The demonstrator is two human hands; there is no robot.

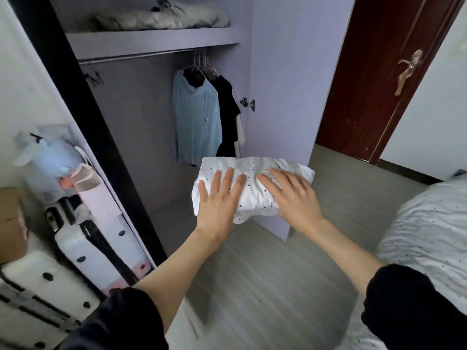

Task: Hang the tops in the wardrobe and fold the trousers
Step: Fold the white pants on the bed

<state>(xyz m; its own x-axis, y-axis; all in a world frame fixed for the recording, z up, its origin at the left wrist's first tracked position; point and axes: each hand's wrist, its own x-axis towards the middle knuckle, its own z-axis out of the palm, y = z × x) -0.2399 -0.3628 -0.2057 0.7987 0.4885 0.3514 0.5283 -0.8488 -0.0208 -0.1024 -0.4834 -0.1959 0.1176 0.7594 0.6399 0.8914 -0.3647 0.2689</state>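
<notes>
Both hands, left hand (219,198) and right hand (290,195), are lying flat, straight fingers (228,176) atop the folded dotted trousers (252,184), wardrobe (156,41) at twelve o'clock

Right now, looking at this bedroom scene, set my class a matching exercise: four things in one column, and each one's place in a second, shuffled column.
Things:
1. folded dotted garment
2. light blue top
3. grey bundle
4. soft toy

Places:
A. on the wardrobe's top shelf
B. hanging from the rail
C. left of the wardrobe, above the suitcases
D. held between both hands

Pairs: 1-D, 2-B, 3-A, 4-C
</notes>
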